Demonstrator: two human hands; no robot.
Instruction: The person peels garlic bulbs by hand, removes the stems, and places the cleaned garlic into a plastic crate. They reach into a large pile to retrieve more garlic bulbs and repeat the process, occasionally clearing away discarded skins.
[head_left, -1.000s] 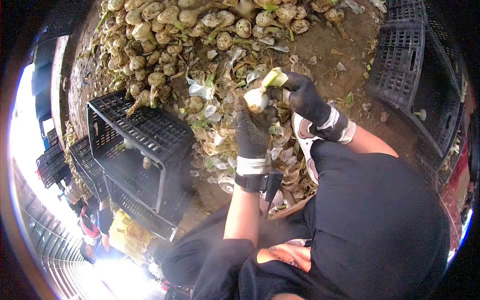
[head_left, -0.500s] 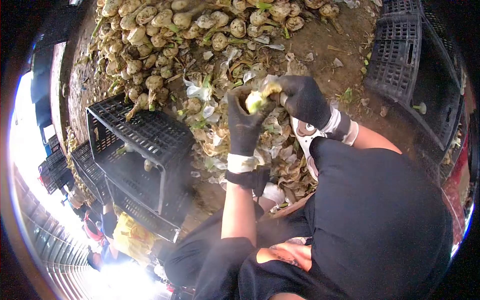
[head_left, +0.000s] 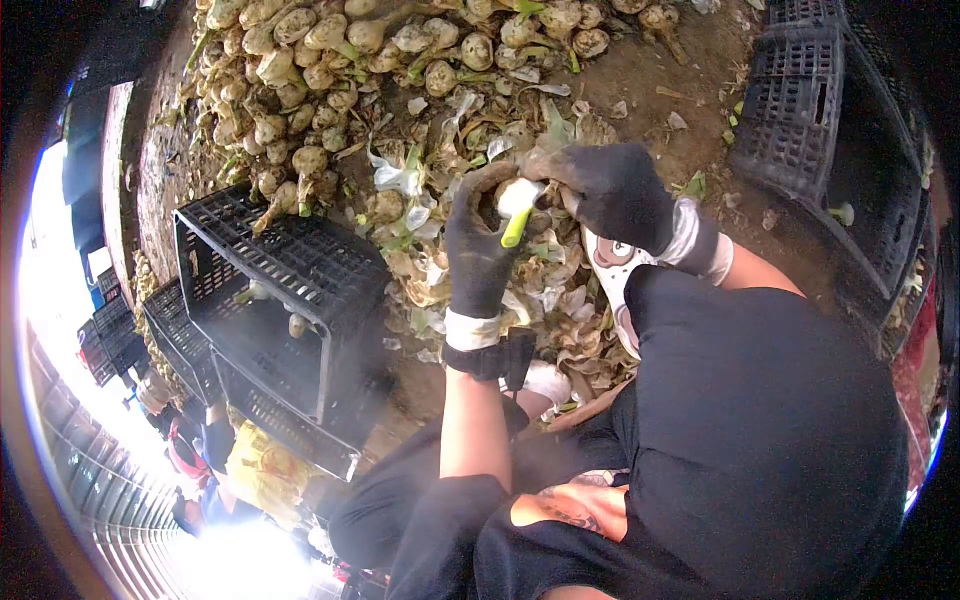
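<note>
My left hand (head_left: 478,245), in a dark glove, is curled around a white garlic bulb (head_left: 517,198) whose short cut green stem points down towards me. From the other side, my gloved right hand (head_left: 615,195) has its fingers pinched against the bulb. What lies between those fingertips is partly hidden. Beneath both hands, loose papery husks and leaves (head_left: 560,330) are heaped on the ground. Beyond them lies a large pile of unpeeled garlic bulbs (head_left: 300,90) with dry soil and stem stubs on them.
A black plastic crate (head_left: 285,255) lies on its side at the left, with a few bulbs inside. More black crates (head_left: 795,95) stand to the right on bare soil. In the lower left, a person (head_left: 200,470) is near a yellow sack (head_left: 262,465).
The bulb has turned in my left hand, so its white side and green stem now show. My right hand has moved slightly down and its fingers stay at the bulb.
</note>
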